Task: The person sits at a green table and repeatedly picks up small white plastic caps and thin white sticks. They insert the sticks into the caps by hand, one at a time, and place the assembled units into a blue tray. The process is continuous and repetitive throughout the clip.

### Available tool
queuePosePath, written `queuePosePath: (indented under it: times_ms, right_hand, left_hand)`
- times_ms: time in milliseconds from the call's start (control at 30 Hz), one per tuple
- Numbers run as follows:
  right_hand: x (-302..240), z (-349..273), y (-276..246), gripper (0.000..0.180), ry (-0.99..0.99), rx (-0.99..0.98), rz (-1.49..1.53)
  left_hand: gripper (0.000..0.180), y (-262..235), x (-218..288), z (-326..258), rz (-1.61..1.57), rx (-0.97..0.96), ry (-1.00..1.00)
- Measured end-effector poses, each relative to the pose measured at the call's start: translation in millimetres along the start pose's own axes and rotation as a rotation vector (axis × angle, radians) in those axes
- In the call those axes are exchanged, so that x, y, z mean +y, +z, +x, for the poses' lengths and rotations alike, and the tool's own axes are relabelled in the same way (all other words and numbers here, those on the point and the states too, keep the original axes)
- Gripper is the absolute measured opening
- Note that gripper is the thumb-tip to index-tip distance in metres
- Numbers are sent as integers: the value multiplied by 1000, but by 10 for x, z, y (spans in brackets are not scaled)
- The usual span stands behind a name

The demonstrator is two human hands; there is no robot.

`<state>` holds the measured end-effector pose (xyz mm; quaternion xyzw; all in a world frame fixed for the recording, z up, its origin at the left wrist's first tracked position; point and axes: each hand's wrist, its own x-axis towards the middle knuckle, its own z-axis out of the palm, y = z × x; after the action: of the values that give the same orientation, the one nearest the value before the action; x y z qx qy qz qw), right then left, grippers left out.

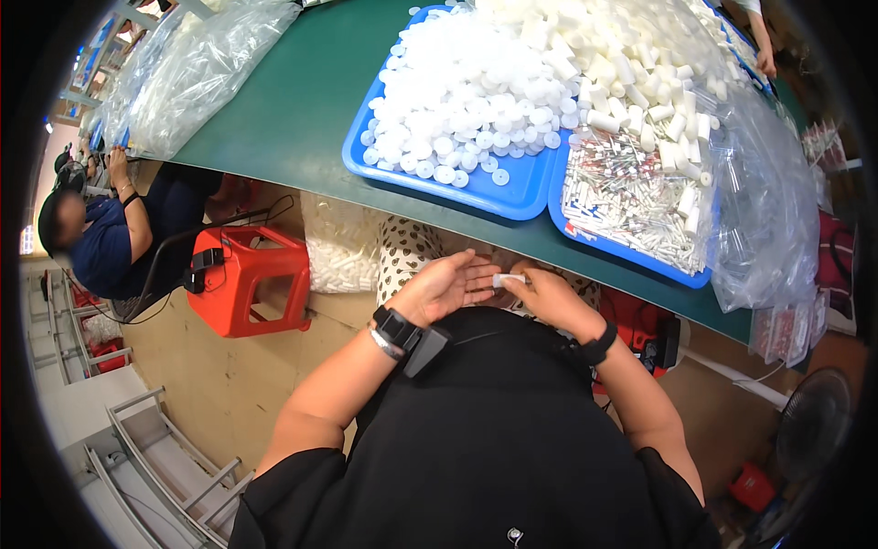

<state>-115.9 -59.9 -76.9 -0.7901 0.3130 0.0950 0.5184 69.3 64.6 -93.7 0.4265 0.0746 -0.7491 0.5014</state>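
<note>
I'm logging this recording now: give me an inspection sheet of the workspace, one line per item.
Surface: green table, carrying a left blue tray and a right blue tray.
Job's things: small white piece in hand; white discs in the left tray; white cylinders heaped behind small mixed parts at right.
Clutter: clear plastic bags at left and right.
Hands: left hand open, palm up; right hand pinching the piece.
Cables: thin dark cable at left.
Surroundings: red stool, fan, seated person.
</note>
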Motion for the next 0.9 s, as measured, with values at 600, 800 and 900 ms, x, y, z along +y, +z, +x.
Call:
queuePosePath:
  times_ms: [600,800,900]
  right_hand:
    - [1750,813,355,22,-275,646,-527]
    - [2214,568,216,20,-178,683,-430]
    - [2223,359,65,18,-23,717,-331]
  left_hand:
    - [35,-242,-22,708,440,385,-84]
    - [15,-1331,-273,707,-143,591,127]
    - [17,-1321,-335,477,-238,565,192]
